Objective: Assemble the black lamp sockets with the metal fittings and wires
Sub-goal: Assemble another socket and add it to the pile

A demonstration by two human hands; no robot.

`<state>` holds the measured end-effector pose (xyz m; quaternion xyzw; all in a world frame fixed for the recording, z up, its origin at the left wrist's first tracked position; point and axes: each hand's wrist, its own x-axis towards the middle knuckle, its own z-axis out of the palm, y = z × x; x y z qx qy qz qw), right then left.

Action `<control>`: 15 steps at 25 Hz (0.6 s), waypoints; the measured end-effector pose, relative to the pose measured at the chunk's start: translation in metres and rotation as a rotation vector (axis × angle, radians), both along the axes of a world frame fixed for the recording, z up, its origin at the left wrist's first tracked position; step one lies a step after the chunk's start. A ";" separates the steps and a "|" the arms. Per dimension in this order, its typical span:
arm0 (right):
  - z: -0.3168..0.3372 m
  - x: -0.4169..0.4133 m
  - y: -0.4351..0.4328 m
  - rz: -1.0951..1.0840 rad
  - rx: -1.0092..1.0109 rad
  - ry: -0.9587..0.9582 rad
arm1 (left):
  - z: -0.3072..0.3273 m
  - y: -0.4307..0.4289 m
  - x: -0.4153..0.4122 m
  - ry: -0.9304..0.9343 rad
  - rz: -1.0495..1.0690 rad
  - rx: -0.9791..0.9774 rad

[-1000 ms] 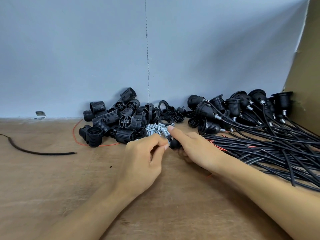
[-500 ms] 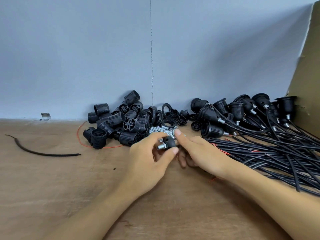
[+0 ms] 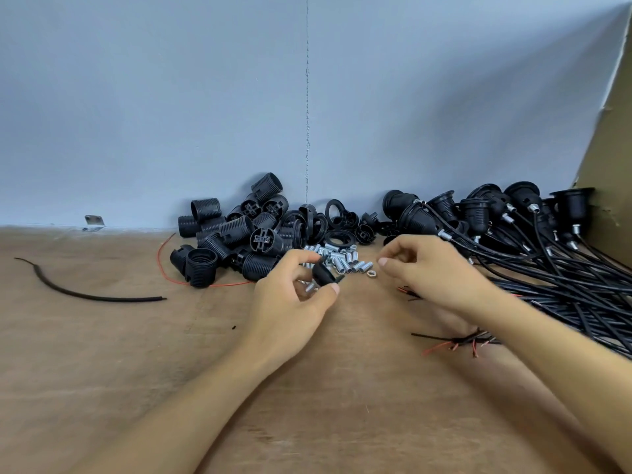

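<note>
Your right hand (image 3: pixel 434 271) has come off the black socket cap (image 3: pixel 323 273) and pulled away to the right, so the two hands that were meeting on that piece half a second ago are now standing apart over the table (image 3: pixel 342 405). Nearest to you, a small bunch of stripped wire ends (image 3: pixel 458 343) is lying on the wood beside your right forearm. Your left hand (image 3: pixel 294 299) is gripping the cap between thumb and curled fingers, with a threaded metal fitting (image 3: pixel 308 288) showing just under it. Your right hand is hanging with its fingers loosely curled, and nothing is showing in it. Between the hands a single nut (image 3: pixel 370 274) is lying on the table, and just behind it the loose metal fittings (image 3: pixel 342 260) are sitting in a small heap. Off to the left a loose black wire (image 3: pixel 92 295) is curving across the wood. Farther back, the pile of bare sockets (image 3: pixel 239 234) is resting against the wall (image 3: pixel 171 114), with black rings (image 3: pixel 337 213) beside it. To the right, the wired sockets (image 3: pixel 478 213) are trailing their black cables (image 3: pixel 564 285) towards you.
</note>
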<state>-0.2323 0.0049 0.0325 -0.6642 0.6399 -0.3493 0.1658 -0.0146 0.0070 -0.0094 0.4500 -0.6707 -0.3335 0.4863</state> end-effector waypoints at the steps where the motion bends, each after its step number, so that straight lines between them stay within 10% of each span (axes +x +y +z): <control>1: 0.007 -0.008 0.000 0.021 0.078 0.002 | 0.000 0.001 -0.001 -0.045 -0.018 -0.021; 15: 0.026 -0.020 0.007 0.035 0.245 0.786 | 0.003 0.008 -0.003 -0.306 -0.074 -0.180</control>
